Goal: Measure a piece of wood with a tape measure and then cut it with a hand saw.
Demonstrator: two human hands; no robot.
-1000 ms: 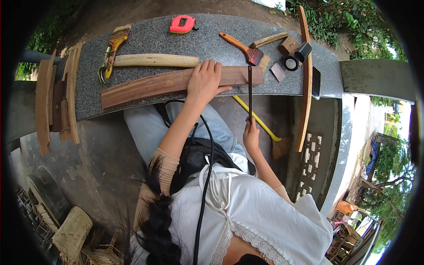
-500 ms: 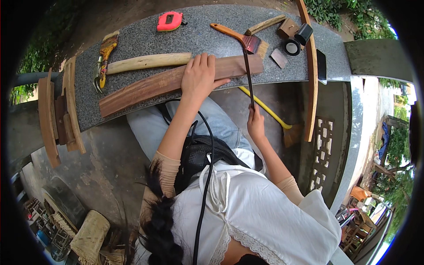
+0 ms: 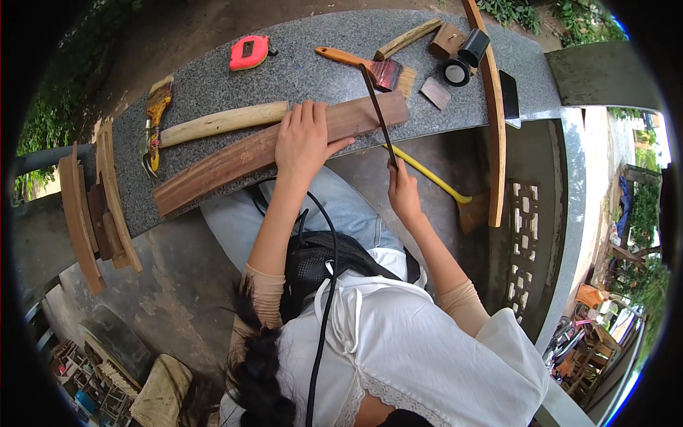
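A curved brown wooden board [image 3: 220,169] lies along the near edge of the grey stone table. My left hand [image 3: 304,139] grips its middle from above, fingers over the far side and thumb stretched along the near edge. Closed round the near end of a long, dark, narrow file [image 3: 377,110] is my right hand [image 3: 404,191], just off the table's edge. The file crosses the board close to its right end, its far tip reaching a paintbrush [image 3: 388,75] with an orange handle. Behind the board rests a hammer [image 3: 224,122] with a pale wooden handle.
Another paintbrush [image 3: 158,107] lies by the hammer's head. A pink tape measure [image 3: 247,53], a dark round-faced object [image 3: 455,72] and a long wooden strip [image 3: 496,128] are farther along. Wood strips [image 3: 78,213] overhang the left end. Below stands a yellow-handled broom [image 3: 434,178].
My right hand has pushed the file a little farther across the board, and its tip has swung left. My left hand stays on the board. The whole view has shifted slightly.
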